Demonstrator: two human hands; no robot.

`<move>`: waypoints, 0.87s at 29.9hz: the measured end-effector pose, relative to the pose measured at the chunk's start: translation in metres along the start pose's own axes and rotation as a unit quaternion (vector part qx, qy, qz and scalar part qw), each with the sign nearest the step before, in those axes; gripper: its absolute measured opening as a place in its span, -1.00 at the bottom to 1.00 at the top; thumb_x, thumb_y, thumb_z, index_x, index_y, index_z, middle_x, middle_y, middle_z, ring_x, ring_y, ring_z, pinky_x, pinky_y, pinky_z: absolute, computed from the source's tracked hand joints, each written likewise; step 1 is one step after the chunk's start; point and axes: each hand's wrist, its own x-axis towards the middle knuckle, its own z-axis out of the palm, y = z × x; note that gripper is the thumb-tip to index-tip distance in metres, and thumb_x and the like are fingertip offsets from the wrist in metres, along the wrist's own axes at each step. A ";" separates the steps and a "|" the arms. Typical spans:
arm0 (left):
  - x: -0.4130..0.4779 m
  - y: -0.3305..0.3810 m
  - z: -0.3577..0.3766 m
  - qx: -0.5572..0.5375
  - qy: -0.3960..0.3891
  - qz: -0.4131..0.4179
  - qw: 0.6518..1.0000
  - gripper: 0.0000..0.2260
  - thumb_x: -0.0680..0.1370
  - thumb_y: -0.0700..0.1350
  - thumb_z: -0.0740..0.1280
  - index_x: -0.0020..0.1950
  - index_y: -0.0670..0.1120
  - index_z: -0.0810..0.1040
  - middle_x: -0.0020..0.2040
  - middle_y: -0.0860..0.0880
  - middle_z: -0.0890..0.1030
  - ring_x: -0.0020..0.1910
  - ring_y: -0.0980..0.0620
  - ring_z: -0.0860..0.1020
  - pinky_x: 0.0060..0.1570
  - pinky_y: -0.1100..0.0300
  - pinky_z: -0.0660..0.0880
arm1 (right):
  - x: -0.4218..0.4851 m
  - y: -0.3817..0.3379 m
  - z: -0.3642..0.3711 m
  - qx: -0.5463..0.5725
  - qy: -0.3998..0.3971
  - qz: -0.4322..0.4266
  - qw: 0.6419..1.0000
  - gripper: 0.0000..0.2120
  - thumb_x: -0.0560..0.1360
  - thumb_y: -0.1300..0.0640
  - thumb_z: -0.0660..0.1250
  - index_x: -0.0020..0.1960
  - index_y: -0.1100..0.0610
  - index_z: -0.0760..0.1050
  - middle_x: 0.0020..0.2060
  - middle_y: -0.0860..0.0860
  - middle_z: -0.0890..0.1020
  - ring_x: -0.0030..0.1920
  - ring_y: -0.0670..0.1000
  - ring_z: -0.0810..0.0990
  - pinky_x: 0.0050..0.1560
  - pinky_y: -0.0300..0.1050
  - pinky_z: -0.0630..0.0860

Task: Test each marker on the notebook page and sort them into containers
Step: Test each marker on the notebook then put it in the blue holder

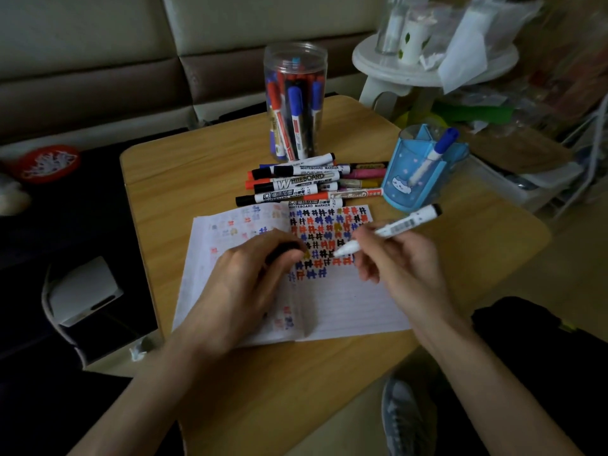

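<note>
An open notebook [345,301] lies on the wooden table [184,179], its right page covered with rows of black, blue, red and yellow hash marks. My right hand [391,255] grips an uncapped white marker [399,225] with its tip touching the page. My left hand [250,278] rests on the notebook's fold and holds a black cap [284,250] in its curled fingers. A pile of several markers [309,184] lies beyond the notebook. A clear jar [294,100] holds several markers. A blue pen holder [424,169] holds one blue-capped marker [434,154].
A white round stool [427,67] with cups and paper stands behind the table at the right. A sofa runs along the back. A white box [82,291] sits on the floor to the left. A shoe [408,419] shows below the table's front edge.
</note>
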 end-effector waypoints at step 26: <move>0.001 0.002 0.009 -0.001 0.018 -0.042 0.999 -0.77 0.63 -0.07 0.34 0.29 0.05 0.52 -0.01 0.21 0.64 -0.11 0.24 0.62 -0.20 0.43 0.49 | -0.003 0.023 0.011 -0.150 0.055 -0.024 0.987 -0.91 0.59 0.16 0.42 -0.09 0.11 0.57 -0.26 0.20 0.61 -0.31 -0.06 0.53 -0.32 -0.24 0.49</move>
